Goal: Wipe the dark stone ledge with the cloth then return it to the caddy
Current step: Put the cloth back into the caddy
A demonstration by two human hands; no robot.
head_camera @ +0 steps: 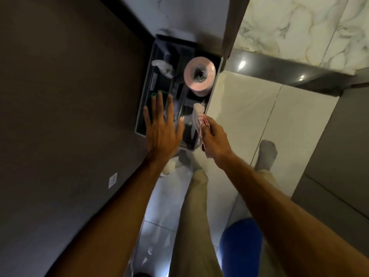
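My right hand (pixel 214 139) is shut on a white cloth with red stripes (pixel 198 114); the cloth hangs over the near right corner of the dark grey caddy (pixel 148 100) on the floor. My left hand (pixel 161 126) hovers flat with fingers spread over the caddy's near left edge and holds nothing. The dark stone ledge (pixel 279 67) runs glossy along the marble wall at the upper right, away from both hands.
Inside the caddy stand a pink paper roll (pixel 199 73), a white rag (pixel 162 66) and a green item (pixel 159 94). A dark wall fills the left. My legs and a socked foot (pixel 266 154) stand on pale tiles; a blue object (pixel 241 246) sits low right.
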